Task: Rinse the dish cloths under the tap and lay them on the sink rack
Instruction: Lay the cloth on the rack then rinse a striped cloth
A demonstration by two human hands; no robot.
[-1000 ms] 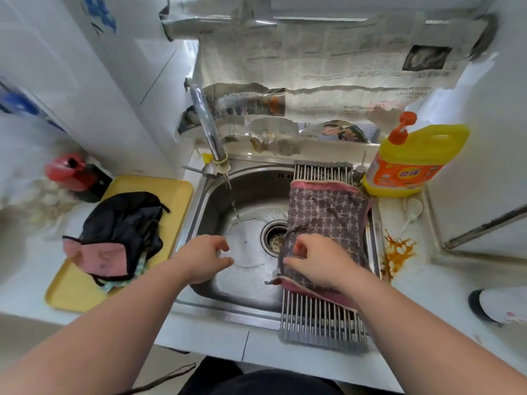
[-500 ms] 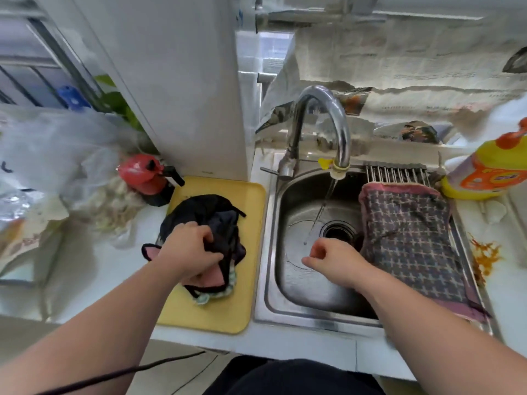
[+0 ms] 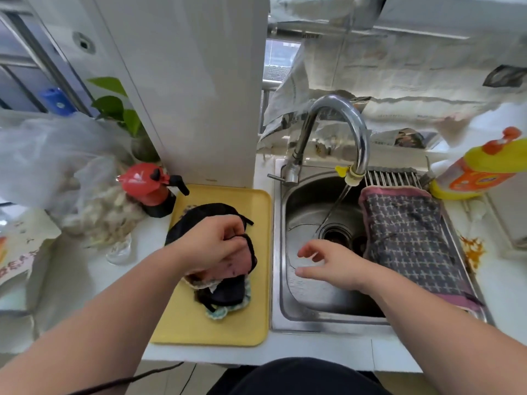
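Observation:
A pile of dish cloths lies on the yellow tray [image 3: 188, 323] left of the sink. My left hand [image 3: 212, 242] grips the top cloth [image 3: 242, 263], black outside and pink inside, and has its near end bunched up. More dark cloths [image 3: 225, 297] lie under it. My right hand [image 3: 332, 265] hovers over the steel sink [image 3: 302, 297] with fingers loosely spread, holding nothing. A grey patterned cloth with a pink border [image 3: 410, 240] lies flat on the sink rack [image 3: 390, 178]. The tap [image 3: 336, 132] runs a thin stream into the basin.
A red moka pot [image 3: 148, 188] stands behind the tray beside a plastic bag [image 3: 54, 163]. A yellow detergent bottle [image 3: 482, 169] sits at the sink's back right, with an orange stain [image 3: 472, 250] on the counter. Newspaper covers the back wall.
My left hand went from the sink to the tray and closed on the top cloth. My right hand left the racked cloth and opened over the basin. The view swung left.

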